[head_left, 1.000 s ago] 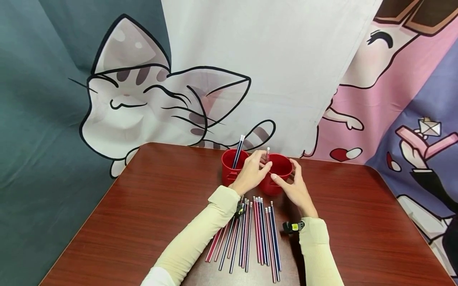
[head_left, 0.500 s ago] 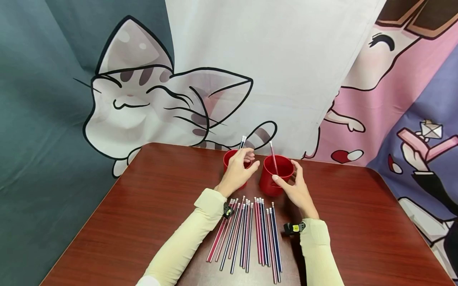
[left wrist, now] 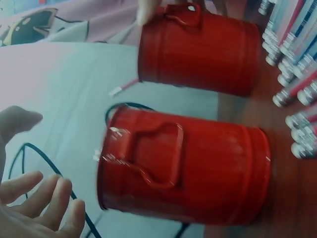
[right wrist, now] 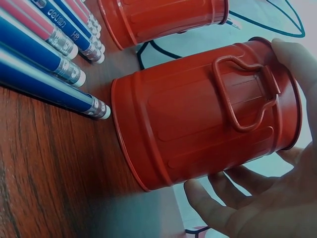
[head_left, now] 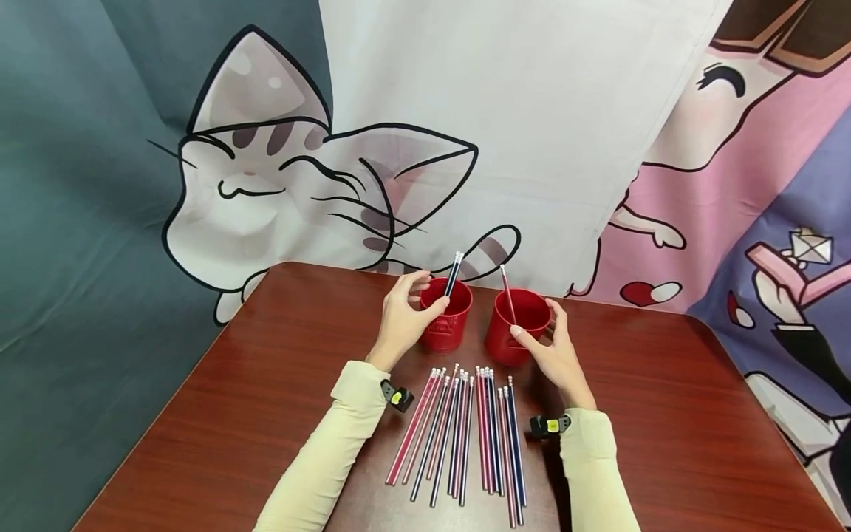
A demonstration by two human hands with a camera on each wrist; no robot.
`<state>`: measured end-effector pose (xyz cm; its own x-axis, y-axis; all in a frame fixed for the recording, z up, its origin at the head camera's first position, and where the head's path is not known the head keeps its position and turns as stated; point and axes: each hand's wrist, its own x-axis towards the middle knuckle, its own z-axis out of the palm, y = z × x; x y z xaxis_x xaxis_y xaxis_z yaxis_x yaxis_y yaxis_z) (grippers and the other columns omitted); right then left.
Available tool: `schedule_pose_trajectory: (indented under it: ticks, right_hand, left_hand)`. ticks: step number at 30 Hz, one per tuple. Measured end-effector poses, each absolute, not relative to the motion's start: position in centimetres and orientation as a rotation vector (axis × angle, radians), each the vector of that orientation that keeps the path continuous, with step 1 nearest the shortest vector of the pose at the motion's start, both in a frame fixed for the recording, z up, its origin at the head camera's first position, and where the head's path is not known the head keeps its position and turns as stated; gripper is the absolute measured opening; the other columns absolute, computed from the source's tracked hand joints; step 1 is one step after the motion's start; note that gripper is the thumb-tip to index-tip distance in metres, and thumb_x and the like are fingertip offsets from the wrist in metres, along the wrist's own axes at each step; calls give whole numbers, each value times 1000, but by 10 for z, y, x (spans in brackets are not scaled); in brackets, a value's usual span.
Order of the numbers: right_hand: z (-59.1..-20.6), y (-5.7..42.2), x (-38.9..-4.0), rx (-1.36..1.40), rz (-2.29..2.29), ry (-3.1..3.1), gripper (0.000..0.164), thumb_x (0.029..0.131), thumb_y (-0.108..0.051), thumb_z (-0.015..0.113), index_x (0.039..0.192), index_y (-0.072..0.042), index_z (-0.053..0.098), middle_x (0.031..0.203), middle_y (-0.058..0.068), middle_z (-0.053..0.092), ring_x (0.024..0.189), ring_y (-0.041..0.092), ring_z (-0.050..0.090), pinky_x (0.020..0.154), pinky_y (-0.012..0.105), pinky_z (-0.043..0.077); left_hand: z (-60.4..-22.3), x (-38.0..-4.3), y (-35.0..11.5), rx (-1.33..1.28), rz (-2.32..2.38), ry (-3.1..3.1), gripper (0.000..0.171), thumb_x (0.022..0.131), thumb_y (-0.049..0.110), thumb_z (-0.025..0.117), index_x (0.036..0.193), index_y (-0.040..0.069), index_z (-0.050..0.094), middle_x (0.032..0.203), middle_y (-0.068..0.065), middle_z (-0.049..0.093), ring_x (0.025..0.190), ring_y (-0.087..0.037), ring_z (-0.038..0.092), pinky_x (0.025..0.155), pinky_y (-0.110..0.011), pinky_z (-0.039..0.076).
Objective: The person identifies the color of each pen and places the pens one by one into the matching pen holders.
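Note:
Two small red metal buckets with wire handles stand side by side on the table. My left hand (head_left: pixel 404 321) is spread beside the left bucket (head_left: pixel 444 337), holding nothing; the left wrist view shows its fingers (left wrist: pixel 60 203) apart from that bucket (left wrist: pixel 213 171). Dark blue pencils (head_left: pixel 453 272) lean in the left bucket, eraser ends up. My right hand (head_left: pixel 557 355) holds the right bucket (head_left: pixel 503 346) near its rim, thumb in front and fingers around the right side. A single pinkish-red pencil (head_left: pixel 508 290) leans inside that one.
Several red and dark blue pencils (head_left: pixel 459 436) lie in a loose row in front of the buckets, erasers toward them. The brown wooden table (head_left: pixel 286 355) reaches back to a printed cloth backdrop (head_left: pixel 565 148).
My left hand has moved left, from the right bucket's rim to the left bucket's outer side. The red pencil by its fingers earlier now leans free in the right bucket. My right hand stays put.

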<state>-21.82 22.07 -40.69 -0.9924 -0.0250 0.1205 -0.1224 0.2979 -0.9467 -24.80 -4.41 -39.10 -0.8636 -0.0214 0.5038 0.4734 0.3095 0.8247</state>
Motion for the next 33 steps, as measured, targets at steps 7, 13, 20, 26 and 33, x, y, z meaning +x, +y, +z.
schedule_pose_trajectory:
  ticks: [7, 13, 20, 26, 33]
  right_hand:
    - [-426, 229, -230, 109, 1808, -2470, 80, 79, -36, 70, 141, -27, 20, 136, 7, 34, 122, 29, 34, 95, 47, 40]
    - [-435, 232, -234, 108, 1784, -2472, 80, 79, -38, 69, 141, -30, 19, 136, 7, 34, 122, 30, 34, 94, 47, 40]
    - [-417, 227, -226, 137, 1804, -2468, 81, 81, -31, 69, 143, -20, 18, 137, 13, 33, 122, 35, 33, 93, 49, 40]
    - [-422, 230, -229, 113, 1790, -2490, 82, 80, -38, 69, 143, -24, 18, 136, 8, 34, 121, 31, 35, 90, 43, 45]
    - [-392, 223, -214, 107, 1828, -2533, 88, 83, -29, 66, 146, -16, 5, 145, 19, 21, 129, 39, 24, 98, 56, 34]
  left_hand:
    - [-411, -253, -49, -315, -1579, -2326, 74, 71, 42, 75, 132, 20, 40, 129, -2, 43, 117, -21, 41, 92, -40, 45]
    - [-423, -255, -46, -277, -1675, -2345, 85, 71, 44, 75, 139, 18, 31, 136, -5, 39, 120, -17, 38, 95, -39, 43]
    - [-427, -259, -41, -274, -1714, -2352, 77, 75, 38, 73, 138, 17, 34, 132, -3, 44, 112, -18, 47, 90, -36, 47]
    - [-428, -259, -41, -287, -1764, -2362, 75, 77, 37, 71, 138, 15, 34, 132, -2, 43, 114, -20, 48, 90, -36, 47]
    - [-429, -257, -44, -257, -1770, -2391, 79, 76, 40, 71, 141, 15, 32, 136, -3, 40, 120, -23, 45, 91, -39, 45]
